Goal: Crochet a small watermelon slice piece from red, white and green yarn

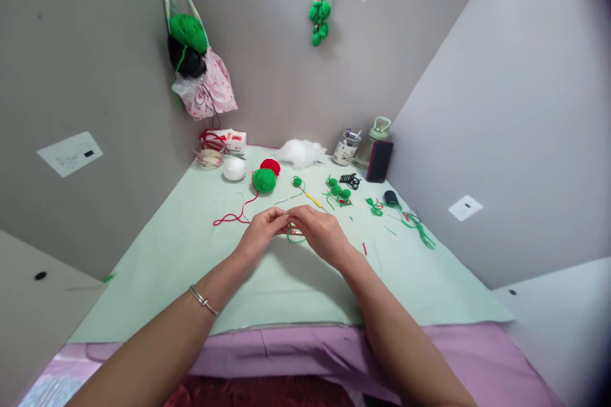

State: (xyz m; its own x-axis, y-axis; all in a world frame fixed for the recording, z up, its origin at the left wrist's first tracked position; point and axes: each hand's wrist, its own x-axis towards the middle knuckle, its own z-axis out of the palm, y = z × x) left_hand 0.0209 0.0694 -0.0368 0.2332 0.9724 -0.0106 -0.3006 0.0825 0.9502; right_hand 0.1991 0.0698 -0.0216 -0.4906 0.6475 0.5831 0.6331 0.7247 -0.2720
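My left hand (261,233) and my right hand (321,230) meet over the middle of the pale green table cover (200,267), fingertips pinched together. Between them sits a small green yarn piece (293,233) with a loop of green thread hanging below; both hands grip it. A green yarn ball (264,180) and a red yarn ball (270,166) lie beyond the hands. From the balls a red strand (231,217) trails toward my left hand. A yellow-handled crochet hook (312,198) lies just behind my right hand.
Small green crocheted pieces (338,191) and yarn scraps (417,226) lie at the right. White stuffing (300,151), a white ball (233,168), a cup (345,149), a bottle (375,140) and a dark phone (380,161) stand at the back. Bags (200,70) hang on the wall.
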